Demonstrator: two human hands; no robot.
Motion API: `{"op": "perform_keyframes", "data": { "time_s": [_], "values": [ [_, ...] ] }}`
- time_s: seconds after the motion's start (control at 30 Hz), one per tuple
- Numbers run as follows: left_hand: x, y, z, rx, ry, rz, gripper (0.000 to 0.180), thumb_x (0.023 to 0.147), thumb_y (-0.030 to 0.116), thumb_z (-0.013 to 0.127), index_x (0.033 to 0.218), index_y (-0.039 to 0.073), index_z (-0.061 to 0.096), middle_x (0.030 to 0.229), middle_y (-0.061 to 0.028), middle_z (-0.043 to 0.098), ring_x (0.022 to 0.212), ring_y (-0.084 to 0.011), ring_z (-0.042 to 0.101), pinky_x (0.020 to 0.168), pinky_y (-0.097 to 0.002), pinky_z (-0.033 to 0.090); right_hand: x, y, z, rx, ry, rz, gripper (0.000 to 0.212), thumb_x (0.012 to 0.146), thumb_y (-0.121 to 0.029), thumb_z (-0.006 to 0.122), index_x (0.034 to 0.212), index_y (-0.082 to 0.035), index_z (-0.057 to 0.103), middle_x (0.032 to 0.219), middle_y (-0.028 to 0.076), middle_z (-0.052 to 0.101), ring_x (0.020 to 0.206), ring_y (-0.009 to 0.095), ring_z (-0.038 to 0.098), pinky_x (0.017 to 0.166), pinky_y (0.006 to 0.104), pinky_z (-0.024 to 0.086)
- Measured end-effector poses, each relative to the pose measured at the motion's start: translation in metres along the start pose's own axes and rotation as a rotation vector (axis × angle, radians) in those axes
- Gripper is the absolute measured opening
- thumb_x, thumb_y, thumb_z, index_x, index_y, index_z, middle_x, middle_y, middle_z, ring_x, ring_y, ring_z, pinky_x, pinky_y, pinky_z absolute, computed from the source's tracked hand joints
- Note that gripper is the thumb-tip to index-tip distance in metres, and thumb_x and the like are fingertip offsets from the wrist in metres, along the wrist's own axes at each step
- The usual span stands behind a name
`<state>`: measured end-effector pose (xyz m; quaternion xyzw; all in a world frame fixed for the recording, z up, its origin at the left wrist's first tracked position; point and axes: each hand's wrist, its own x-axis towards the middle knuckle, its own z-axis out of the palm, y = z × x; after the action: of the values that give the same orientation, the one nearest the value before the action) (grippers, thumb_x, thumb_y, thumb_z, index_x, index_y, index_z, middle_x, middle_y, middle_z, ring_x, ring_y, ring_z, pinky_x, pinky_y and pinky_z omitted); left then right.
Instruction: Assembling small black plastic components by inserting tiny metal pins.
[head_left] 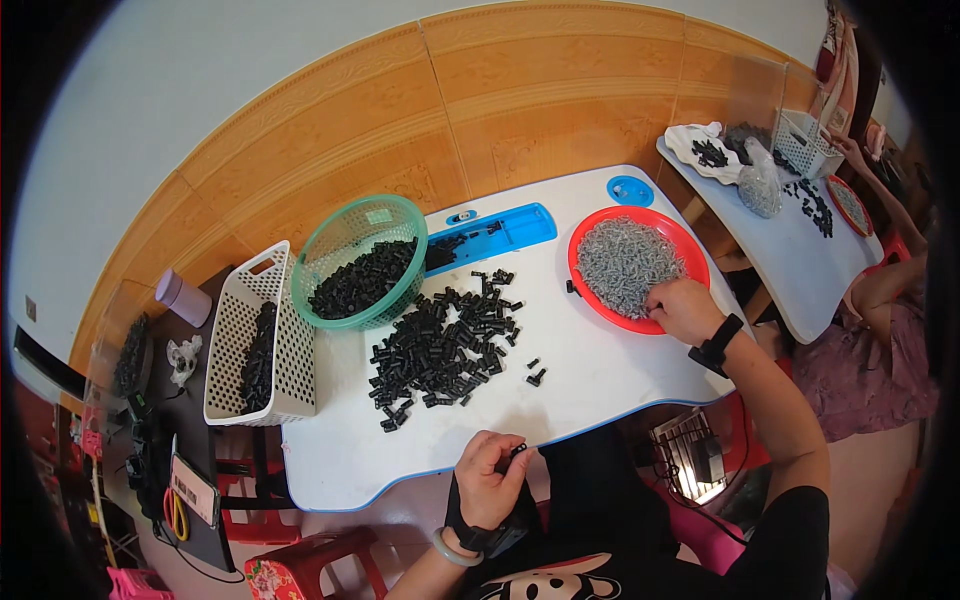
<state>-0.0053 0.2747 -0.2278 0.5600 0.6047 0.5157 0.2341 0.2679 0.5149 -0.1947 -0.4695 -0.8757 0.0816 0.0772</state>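
Note:
My left hand (490,478) is closed at the table's near edge, with a small black plastic part (518,450) pinched between thumb and fingers. Over at the right, my right hand (684,310) dips its fingertips into a red round tray (702,262) full of small silver screws (625,262). Its fingers are bunched together, and whether a screw is between them is hidden. A heap of black plastic parts (440,345) spreads over the white table (590,385) between the hands and the baskets. A few loose black parts (536,376) lie apart from the heap.
A green basket (345,215) and a white perforated basket (300,370), both holding black parts, stand at the left. Behind the heap is a blue recessed tray (520,228). Another person's arm (880,180) reaches over a second table (800,270) at the right.

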Motion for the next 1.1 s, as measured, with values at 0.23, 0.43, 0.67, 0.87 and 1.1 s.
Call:
{"op": "perform_keyframes", "data": {
  "time_s": [0.23,0.43,0.67,0.87,1.1],
  "values": [
    [-0.001,-0.001,-0.001,0.013,-0.001,-0.006,0.015,0.076,0.002,0.073,0.088,0.0,0.065,0.075,-0.008,0.058,0.062,-0.0154,0.057,0.057,-0.0247,0.046,-0.005,-0.004,-0.007,0.1,0.083,0.053,0.008,0.078,-0.01,0.058,0.077,-0.004,0.065,0.077,0.016,0.065,0.076,0.035,0.063,0.069,0.0459,0.049],
    [0.002,-0.002,0.001,-0.014,0.02,0.005,0.014,0.076,0.003,0.073,0.087,0.001,0.064,0.075,-0.008,0.058,0.061,-0.0154,0.056,0.056,-0.0244,0.045,-0.009,-0.003,-0.021,0.038,0.031,0.072,0.01,0.078,-0.013,0.061,0.076,-0.004,0.065,0.078,0.017,0.065,0.077,0.036,0.063,0.07,0.0454,0.05],
    [0.004,-0.005,0.004,-0.018,0.025,0.012,0.014,0.076,0.003,0.074,0.086,0.001,0.064,0.073,-0.0072,0.057,0.059,-0.0148,0.055,0.055,-0.0248,0.044,0.002,0.002,-0.008,-0.046,-0.085,0.075,0.013,0.076,-0.016,0.063,0.081,-0.005,0.068,0.078,0.017,0.065,0.077,0.036,0.063,0.07,0.0462,0.05],
    [0.003,-0.007,0.003,0.015,0.027,0.015,0.014,0.076,0.003,0.074,0.086,0.001,0.064,0.072,-0.0069,0.056,0.058,-0.0147,0.054,0.054,-0.0248,0.044,0.011,0.003,0.003,-0.094,-0.089,0.021,0.012,0.076,-0.015,0.058,0.078,-0.006,0.067,0.076,0.016,0.065,0.077,0.036,0.063,0.068,0.0471,0.05],
    [0.0,-0.006,0.0,-0.023,0.036,0.014,0.014,0.076,0.002,0.073,0.086,0.001,0.064,0.073,-0.0058,0.056,0.06,-0.0128,0.053,0.055,-0.0232,0.043,-0.002,0.001,-0.007,0.21,0.099,0.018,0.008,0.076,-0.011,0.062,0.077,-0.003,0.065,0.074,0.016,0.063,0.07,0.031,0.063,0.063,0.0404,0.049]
  ]
}}
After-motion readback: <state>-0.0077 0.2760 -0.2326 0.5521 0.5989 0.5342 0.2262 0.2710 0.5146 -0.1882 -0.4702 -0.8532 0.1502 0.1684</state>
